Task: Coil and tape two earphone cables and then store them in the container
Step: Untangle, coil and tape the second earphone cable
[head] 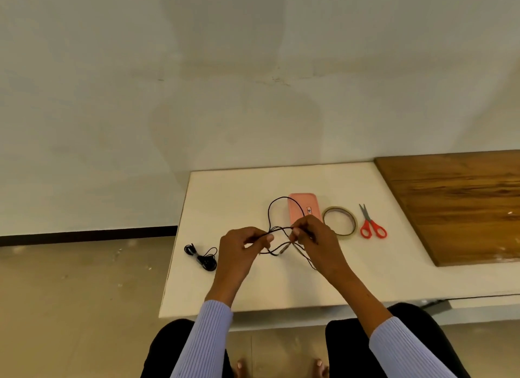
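Note:
Above the white table (253,287) both hands hold a loose black earphone cable (270,213). My left hand (239,248) pinches it at the left, my right hand (315,238) pinches it at the right. One loop arcs up over the pink container (309,201); other strands hang between the hands. A second black earphone cable (203,257) lies bundled on the table, left of my left hand. The container sits just behind my right hand, partly hidden by it.
A roll of clear tape (342,221) lies right of the container, with red-handled scissors (371,224) beyond it. A brown wooden board (461,203) covers the table's right side. The table's left edge drops to the floor near the bundled cable.

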